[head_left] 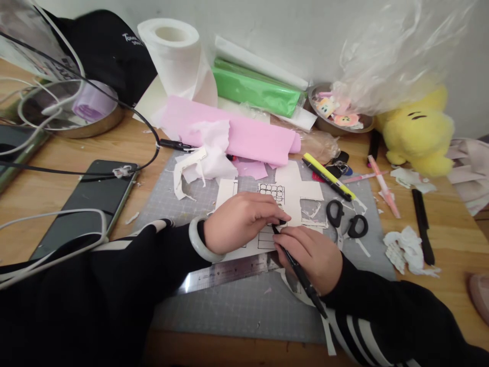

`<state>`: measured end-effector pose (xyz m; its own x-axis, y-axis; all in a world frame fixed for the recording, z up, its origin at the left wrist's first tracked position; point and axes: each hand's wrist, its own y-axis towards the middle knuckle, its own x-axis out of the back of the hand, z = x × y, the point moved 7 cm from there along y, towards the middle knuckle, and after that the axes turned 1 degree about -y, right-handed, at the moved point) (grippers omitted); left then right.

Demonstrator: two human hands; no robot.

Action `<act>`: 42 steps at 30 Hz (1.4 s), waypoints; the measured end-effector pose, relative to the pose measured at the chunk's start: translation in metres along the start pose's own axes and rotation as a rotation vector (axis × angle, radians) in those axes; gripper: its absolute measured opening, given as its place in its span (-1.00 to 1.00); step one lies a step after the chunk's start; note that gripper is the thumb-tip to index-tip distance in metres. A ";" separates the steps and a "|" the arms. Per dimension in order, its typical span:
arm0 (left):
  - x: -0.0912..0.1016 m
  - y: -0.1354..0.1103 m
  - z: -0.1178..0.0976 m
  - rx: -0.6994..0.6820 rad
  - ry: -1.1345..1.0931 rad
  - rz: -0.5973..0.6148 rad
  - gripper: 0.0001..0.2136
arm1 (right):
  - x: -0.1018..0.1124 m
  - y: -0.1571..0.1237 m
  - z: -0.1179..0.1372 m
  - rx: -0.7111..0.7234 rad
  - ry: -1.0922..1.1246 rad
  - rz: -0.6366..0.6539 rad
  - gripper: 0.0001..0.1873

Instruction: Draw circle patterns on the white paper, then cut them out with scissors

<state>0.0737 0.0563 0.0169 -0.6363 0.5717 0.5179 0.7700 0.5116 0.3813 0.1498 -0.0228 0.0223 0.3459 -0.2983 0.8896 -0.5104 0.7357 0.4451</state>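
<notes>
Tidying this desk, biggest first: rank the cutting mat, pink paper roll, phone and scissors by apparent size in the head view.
1. cutting mat
2-3. pink paper roll and phone look alike; the phone lies nearer, so unranked
4. scissors

Soft even daylight, faint shadows; glare on plastic bag, wide-angle bending at edges, corners blurred

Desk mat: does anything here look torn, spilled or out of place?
Yes. Torn white paper lies about: a crumpled scrap right of the scissors, a ragged piece against the pink roll. The card shows cut-out gaps.
</notes>
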 end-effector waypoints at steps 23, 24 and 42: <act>0.000 0.000 0.000 0.005 -0.009 -0.005 -0.73 | -0.003 0.001 0.002 0.005 0.014 0.034 -0.88; 0.000 0.000 0.000 0.005 -0.010 -0.004 -0.73 | -0.002 0.001 0.002 0.002 0.019 0.029 -0.89; 0.001 0.001 -0.002 0.016 -0.021 0.003 -0.74 | -0.017 -0.007 -0.067 -0.753 0.731 -0.016 -0.83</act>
<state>0.0737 0.0563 0.0193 -0.6348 0.5866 0.5030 0.7713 0.5200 0.3670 0.1999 0.0179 -0.0023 0.8674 -0.0558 0.4944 0.0331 0.9980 0.0544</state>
